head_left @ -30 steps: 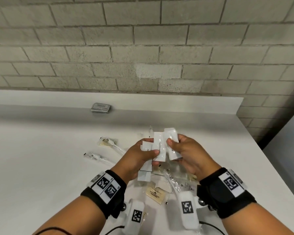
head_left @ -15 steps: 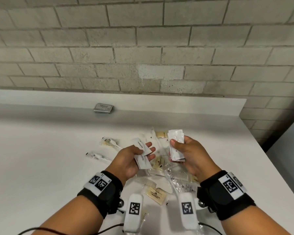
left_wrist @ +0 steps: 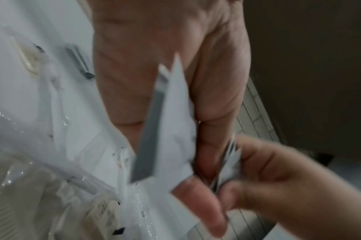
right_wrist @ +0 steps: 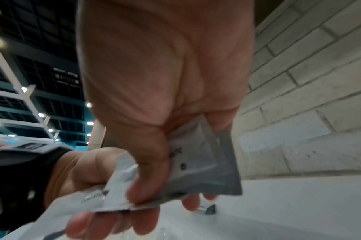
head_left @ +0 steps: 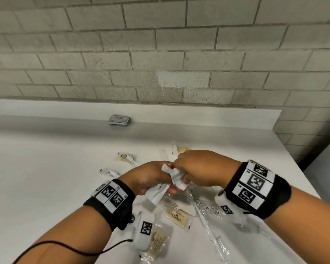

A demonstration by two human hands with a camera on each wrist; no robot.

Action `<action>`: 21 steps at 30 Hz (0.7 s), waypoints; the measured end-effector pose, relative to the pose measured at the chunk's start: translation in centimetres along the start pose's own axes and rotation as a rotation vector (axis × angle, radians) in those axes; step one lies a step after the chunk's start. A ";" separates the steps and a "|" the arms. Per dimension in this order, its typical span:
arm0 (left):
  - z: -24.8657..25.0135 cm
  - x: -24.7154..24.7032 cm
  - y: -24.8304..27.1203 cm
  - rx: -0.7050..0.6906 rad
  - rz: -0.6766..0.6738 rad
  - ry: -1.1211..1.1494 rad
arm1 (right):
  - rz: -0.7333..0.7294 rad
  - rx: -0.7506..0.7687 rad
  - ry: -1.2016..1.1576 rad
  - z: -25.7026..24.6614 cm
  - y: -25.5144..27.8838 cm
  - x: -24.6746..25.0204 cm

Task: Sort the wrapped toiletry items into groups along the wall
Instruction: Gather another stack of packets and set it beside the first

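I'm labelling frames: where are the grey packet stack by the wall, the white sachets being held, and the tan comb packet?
grey packet stack (head_left: 120, 120), head view, top face.
white sachets (head_left: 176, 176), head view, crumpled middle.
tan comb packet (head_left: 177, 216), head view, printed label.

The white table (head_left: 46, 168) runs up to a brick wall. A small stack of gray packets (head_left: 120, 120) sits by the wall. Clear wrapped items (head_left: 125, 158) lie in the middle. Tan packets (head_left: 177, 215) and a comb (head_left: 167, 202) lie nearer.

left hand (head_left: 151, 178): fingers curled, gripping | right hand (head_left: 200, 168): fingers curled, gripping
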State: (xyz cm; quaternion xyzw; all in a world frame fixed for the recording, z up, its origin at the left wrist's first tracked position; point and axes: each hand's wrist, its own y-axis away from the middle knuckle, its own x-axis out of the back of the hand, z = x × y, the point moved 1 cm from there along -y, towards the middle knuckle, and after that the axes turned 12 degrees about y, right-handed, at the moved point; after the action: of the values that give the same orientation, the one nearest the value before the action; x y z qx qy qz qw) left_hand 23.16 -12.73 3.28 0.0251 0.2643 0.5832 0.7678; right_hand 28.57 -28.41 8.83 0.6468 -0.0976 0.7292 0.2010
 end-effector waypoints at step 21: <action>-1.5 0.7 -0.5 0.081 0.020 0.425 | 0.120 0.072 -0.151 -0.2 1.8 -2.1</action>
State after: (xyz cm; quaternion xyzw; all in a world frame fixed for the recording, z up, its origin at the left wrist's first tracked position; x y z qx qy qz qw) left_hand 23.05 -12.66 1.60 -0.0649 0.4431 0.5719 0.6873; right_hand 27.78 -30.25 6.96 0.6999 -0.1249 0.6919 0.1258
